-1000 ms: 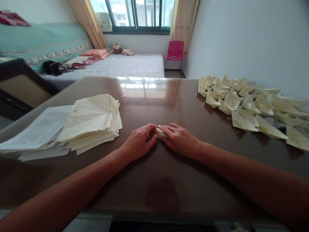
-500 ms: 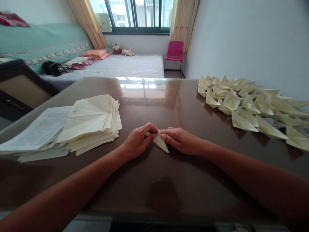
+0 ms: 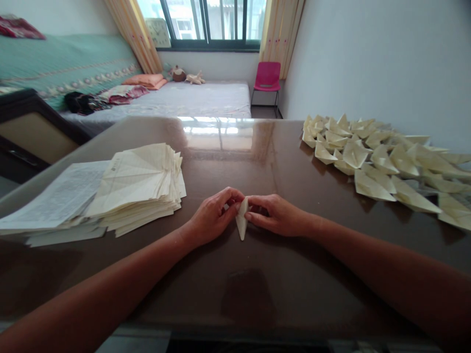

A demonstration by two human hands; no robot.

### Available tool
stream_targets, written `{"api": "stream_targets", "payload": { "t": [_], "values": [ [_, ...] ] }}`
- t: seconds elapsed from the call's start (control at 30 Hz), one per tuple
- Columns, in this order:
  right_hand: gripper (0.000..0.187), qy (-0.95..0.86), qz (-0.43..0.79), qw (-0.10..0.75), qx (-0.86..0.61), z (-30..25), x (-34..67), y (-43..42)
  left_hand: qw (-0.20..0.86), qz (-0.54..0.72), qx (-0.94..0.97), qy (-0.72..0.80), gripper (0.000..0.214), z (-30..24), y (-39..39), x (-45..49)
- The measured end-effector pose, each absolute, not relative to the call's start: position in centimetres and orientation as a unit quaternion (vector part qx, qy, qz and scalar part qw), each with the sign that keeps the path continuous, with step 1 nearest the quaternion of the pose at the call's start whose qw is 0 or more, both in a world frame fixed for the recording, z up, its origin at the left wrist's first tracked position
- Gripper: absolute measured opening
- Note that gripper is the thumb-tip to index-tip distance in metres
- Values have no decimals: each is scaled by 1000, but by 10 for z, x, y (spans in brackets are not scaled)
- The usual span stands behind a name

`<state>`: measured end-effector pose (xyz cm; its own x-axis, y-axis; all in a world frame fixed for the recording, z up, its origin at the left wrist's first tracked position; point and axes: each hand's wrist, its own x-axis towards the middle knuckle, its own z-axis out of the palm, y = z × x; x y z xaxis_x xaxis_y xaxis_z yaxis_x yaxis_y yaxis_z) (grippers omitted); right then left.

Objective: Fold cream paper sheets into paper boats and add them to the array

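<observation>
A small folded piece of cream paper (image 3: 242,223) stands on edge on the brown glossy table (image 3: 235,274), its point aimed toward me. My left hand (image 3: 213,215) pinches its top from the left with fingers curled. From the right, my right hand (image 3: 275,214) pinches the same top edge. Both hands rest on the tabletop near its middle.
A thick stack of creased cream sheets (image 3: 142,184) lies at the left on printed pages (image 3: 59,196). Several folded paper boats (image 3: 379,157) are heaped at the right by the wall. Beyond the table are a bed (image 3: 176,98) and a pink chair (image 3: 267,78).
The folded paper, mostly hidden between my fingers a second ago, has come out and turned upright on its edge with its point swung toward me. My hands stayed in place.
</observation>
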<state>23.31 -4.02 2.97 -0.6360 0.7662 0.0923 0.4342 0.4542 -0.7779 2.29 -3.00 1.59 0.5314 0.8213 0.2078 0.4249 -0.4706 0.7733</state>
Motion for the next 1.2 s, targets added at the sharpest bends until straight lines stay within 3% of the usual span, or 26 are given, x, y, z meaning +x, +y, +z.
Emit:
{"api": "stream_targets", "payload": {
  "t": [0.43, 0.73, 1.2],
  "values": [
    [26, -826, 372, 217, -364, 29, 234, -37, 350, 283, 828, 336, 29, 15, -35, 26],
    [21, -820, 348, 227, -394, 29, 229, -42, 305, 286, 834, 359, 34, 16, -39, 34],
    [17, -819, 345, 225, -399, 29, 229, -43, 323, 277, 831, 359, 37, 17, -38, 32]
  ]
}}
